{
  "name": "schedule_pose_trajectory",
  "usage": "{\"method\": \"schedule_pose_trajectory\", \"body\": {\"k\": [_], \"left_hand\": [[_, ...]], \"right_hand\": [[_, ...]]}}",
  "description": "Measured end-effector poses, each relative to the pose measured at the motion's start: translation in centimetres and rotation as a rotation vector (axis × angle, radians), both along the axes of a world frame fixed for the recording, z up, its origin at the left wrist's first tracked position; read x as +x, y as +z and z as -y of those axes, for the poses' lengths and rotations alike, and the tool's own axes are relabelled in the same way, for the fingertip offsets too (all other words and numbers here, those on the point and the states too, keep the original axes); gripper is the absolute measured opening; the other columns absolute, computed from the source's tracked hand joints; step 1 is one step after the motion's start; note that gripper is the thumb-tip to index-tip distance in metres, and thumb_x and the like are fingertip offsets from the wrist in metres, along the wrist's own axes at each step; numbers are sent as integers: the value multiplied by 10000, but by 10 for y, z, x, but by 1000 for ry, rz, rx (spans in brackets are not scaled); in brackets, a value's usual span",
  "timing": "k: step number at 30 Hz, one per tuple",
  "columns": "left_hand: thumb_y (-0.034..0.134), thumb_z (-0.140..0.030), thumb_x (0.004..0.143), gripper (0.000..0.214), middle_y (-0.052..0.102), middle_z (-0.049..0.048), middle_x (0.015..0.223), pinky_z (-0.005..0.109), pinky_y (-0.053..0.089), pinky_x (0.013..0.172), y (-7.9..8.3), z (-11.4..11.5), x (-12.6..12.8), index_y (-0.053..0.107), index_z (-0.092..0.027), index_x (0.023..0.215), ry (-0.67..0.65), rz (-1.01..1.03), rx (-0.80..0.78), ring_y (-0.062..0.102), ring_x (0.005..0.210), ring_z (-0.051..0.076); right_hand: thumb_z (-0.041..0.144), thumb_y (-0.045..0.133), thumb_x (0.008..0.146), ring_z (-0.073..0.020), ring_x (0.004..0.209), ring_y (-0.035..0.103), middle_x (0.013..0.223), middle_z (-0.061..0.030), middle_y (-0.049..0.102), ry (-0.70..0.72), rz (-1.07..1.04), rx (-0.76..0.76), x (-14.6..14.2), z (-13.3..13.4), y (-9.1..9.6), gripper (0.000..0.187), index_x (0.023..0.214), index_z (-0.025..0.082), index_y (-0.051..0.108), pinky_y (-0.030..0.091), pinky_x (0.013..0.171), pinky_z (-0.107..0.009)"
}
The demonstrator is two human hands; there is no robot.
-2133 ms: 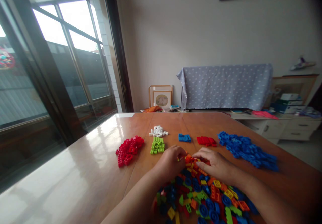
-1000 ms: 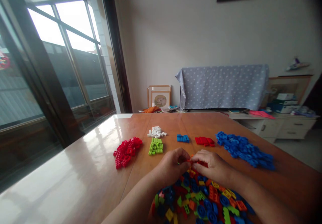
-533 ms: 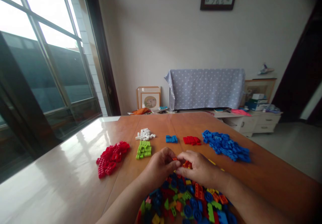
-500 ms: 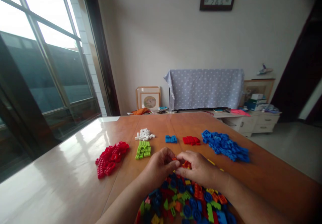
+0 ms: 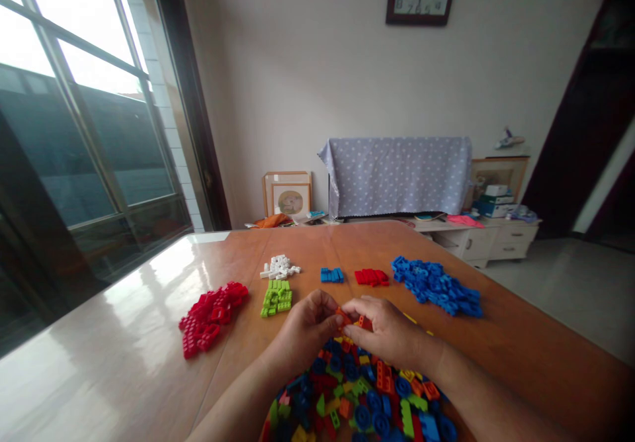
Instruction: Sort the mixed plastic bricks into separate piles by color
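Observation:
Both hands meet above a mixed heap of toy building bricks [image 5: 367, 389]. A small orange toy brick [image 5: 342, 318] is pinched between my left hand [image 5: 312, 323] and my right hand [image 5: 380, 326]. Fingers of both hands are closed on it and partly cover it. Another orange-red brick [image 5: 366, 322] shows beside my right palm; whether it is held or lies behind the hand I cannot tell. Light green bricks [image 5: 276, 298] sit in a group left of my left hand. Beyond the hands are small blue bricks [image 5: 331, 275] and red bricks [image 5: 371, 276].
Red bricks [image 5: 211, 317] form a pile on the left of the wooden table [image 5: 238, 369]. White bricks [image 5: 280, 267] lie behind the green ones. A large blue pile [image 5: 436, 285] is at the right. Past the far edge stands a low cabinet [image 5: 501, 240].
The orange brick shows more between my fingertips, and the orange-red piece by my right palm looks different. The whole view has shifted slightly; the sorted piles look unchanged.

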State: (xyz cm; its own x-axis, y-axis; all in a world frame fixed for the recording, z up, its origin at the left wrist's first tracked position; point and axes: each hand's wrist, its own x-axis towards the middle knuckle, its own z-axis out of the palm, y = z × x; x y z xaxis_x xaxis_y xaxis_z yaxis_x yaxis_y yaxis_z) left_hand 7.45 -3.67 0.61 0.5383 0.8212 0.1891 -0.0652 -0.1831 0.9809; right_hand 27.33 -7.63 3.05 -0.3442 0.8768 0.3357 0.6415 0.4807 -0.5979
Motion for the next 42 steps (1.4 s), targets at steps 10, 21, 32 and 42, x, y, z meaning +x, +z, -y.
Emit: {"method": "schedule_pose_trajectory", "body": {"k": [10,21,32,42], "left_hand": [[755,-269,787,277,654,30,864,227,408,661,3,1,2,553,-155,938,-45,67,-75,591,769,126],[795,-355,779,365,634,30,830,224,397,647,0,2,2,543,-150,946,-39,110,-102,576,734,114],[762,-498,755,398,628,15,767,250,460,668,30,3,-11,598,-156,878,272,87,-30,586,694,128],[756,-440,735,327,673,35,763,275,502,681,40,-2,-25,619,-152,803,455,98,1,615,686,147]], "right_hand": [[205,635,849,-170,860,644,891,-15,709,-36,-20,40,3,-4,-3,161,976,228,731,452,756,-259],[237,633,855,-164,796,628,841,-8,691,-35,15,21,6,-3,-6,76,889,218,698,434,691,-252],[355,551,884,-142,659,545,711,24,607,-222,-41,6,55,-21,-6,168,837,202,599,399,604,-248],[374,560,817,-125,596,485,618,40,554,-512,133,-170,138,-54,-42,208,754,178,583,288,544,-250]]}}
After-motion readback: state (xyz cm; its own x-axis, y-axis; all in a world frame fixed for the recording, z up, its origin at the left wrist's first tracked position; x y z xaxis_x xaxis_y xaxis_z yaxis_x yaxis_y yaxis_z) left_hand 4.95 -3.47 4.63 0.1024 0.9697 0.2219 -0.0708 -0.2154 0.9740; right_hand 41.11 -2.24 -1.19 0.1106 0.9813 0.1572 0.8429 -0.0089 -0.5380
